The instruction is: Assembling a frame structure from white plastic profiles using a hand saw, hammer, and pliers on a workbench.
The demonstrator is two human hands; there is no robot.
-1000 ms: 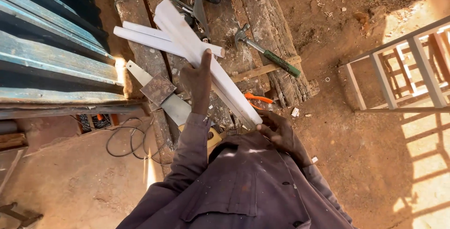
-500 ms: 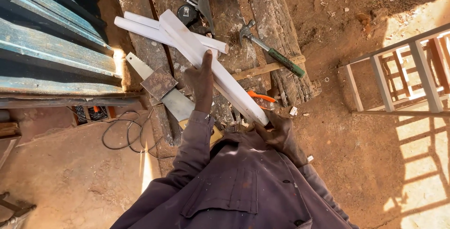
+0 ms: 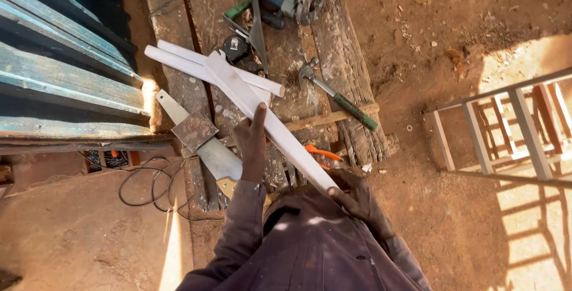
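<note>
Hands grip one white strip (image 3: 271,123) lying slantwise on the rough wooden bench (image 3: 333,46): the left hand (image 3: 252,143) presses flat along its middle with fingers straight and together, and the right hand (image 3: 356,197) closes round its near end. Just beyond the strip's middle lies a hammer (image 3: 336,94); against its far end rest two more white strips (image 3: 196,67), and beside the left hand a handsaw (image 3: 205,145).
</note>
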